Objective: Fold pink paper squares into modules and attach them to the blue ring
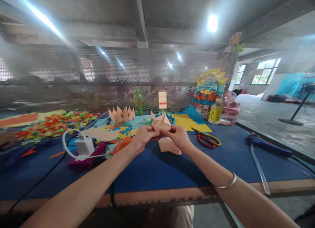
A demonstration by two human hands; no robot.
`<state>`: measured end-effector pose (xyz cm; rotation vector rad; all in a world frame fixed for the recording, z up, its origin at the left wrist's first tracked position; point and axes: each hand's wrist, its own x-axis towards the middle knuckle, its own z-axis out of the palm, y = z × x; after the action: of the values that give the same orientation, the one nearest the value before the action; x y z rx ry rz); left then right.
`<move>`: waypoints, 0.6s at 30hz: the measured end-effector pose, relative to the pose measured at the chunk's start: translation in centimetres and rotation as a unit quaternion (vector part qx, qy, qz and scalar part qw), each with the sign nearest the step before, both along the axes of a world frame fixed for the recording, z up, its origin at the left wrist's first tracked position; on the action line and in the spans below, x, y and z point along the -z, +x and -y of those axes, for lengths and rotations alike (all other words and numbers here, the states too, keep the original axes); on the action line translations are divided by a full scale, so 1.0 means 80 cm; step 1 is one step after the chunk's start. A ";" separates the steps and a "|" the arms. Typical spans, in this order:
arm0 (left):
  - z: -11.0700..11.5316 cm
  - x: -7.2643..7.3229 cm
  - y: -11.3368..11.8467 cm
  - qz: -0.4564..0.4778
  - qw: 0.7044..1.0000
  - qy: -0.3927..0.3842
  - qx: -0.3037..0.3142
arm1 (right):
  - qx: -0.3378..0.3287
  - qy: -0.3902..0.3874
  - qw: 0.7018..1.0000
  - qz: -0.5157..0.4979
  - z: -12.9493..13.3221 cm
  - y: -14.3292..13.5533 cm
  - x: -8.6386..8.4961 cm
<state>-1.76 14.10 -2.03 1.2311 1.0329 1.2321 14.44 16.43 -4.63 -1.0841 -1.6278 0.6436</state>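
Folding in hand, seen from above the near edge of the table (172,175). My left hand (144,136) was closed on the left side of the folded peach paper piece (161,123), thumb and fingers pinching it; my right hand (178,137) pinched its right side likewise, so the piece was held in the air between both hands, above the middle of the table and just over a stack of peach paper (169,145) lying on the blue surface. I judged the step to be creasing or opening a fold; the next move seemed to call for a firm pinch on one side while the other worked the flap. Toward the left edge lay a white charger (84,146) with its cable and a spread of coloured paper scraps (54,123). Right of my hands lay scissors (206,139), and nearer the right edge a blue tool (268,146). The near middle of the table offered bare room.
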 end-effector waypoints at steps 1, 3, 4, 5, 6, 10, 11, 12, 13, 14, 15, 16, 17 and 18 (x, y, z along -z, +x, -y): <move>0.000 0.000 -0.001 -0.003 1.000 -0.001 0.001 | 0.003 0.000 1.000 -0.001 0.000 0.000 -0.001; -0.001 0.000 -0.002 -0.012 1.000 -0.002 0.004 | 0.006 0.000 1.000 -0.002 0.001 0.000 -0.003; -0.002 0.000 -0.003 -0.017 1.000 -0.003 0.006 | 0.007 0.001 1.000 -0.001 0.001 0.000 -0.004; -0.002 0.000 -0.004 -0.023 1.000 -0.003 0.008 | 0.006 0.001 1.000 0.000 0.001 0.000 -0.005; -0.003 0.000 -0.005 -0.029 1.000 -0.002 0.010 | 0.005 0.002 1.000 0.001 0.002 0.000 -0.006; -0.005 0.000 -0.007 -0.048 0.999 0.003 0.015 | 0.003 0.008 1.000 0.001 0.002 0.000 -0.007; -0.005 0.001 -0.007 -0.051 0.999 0.006 0.016 | 0.004 0.010 1.000 -0.001 0.001 0.000 -0.007; -0.005 0.001 -0.007 -0.054 0.998 0.010 0.017 | 0.004 0.012 1.000 -0.002 0.001 0.000 -0.007; -0.005 0.002 -0.007 -0.056 0.998 0.013 0.017 | 0.003 0.012 1.000 -0.004 0.001 0.000 -0.007; -0.005 0.002 -0.007 -0.058 0.998 0.017 0.015 | 0.001 0.011 1.000 -0.006 0.001 0.000 -0.006; -0.005 0.003 -0.006 -0.059 0.998 0.020 0.014 | -0.002 0.009 1.000 -0.007 0.001 0.000 -0.006; -0.006 0.003 -0.006 -0.060 0.998 0.023 0.013 | -0.007 0.006 1.000 -0.009 0.000 0.000 -0.005; -0.006 0.004 -0.006 -0.060 0.998 0.027 0.012 | -0.014 0.002 1.000 -0.010 0.000 -0.001 -0.004; -0.006 0.004 -0.005 -0.060 0.998 0.029 0.012 | -0.022 -0.003 1.000 -0.011 0.001 -0.001 -0.003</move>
<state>-2.19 14.58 -2.39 1.3729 1.0712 1.1886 14.37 16.39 -4.41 -1.0447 -1.6358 0.6883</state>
